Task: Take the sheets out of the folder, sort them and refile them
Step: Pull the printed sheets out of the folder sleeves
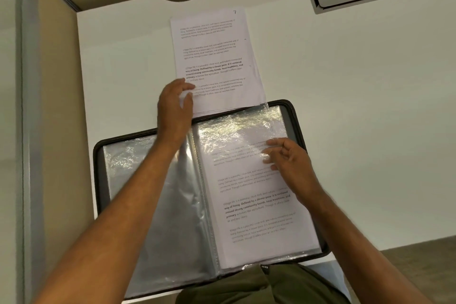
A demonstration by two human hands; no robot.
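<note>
Folder (101, 180) is lying open on the white desk (345, 106), right hand (290, 163) pressing flat, fingers unclenched, on the sleeved sheet (259, 205), probably steadying it, while left hand (174, 108) is pinching the loose stack (217, 57) beyond, apparently for sorting.

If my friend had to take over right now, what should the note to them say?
Left hand: grip closed on the lower left corner of the stack of loose sheets on the white desk beyond the display folder; top sheet numbered 7.
Right hand: fingers flat on the right-hand sleeve, holding nothing.
Done: a sheet is in that sleeve.
Left: file the loose sheets. Left-hand sleeves look empty.
</note>
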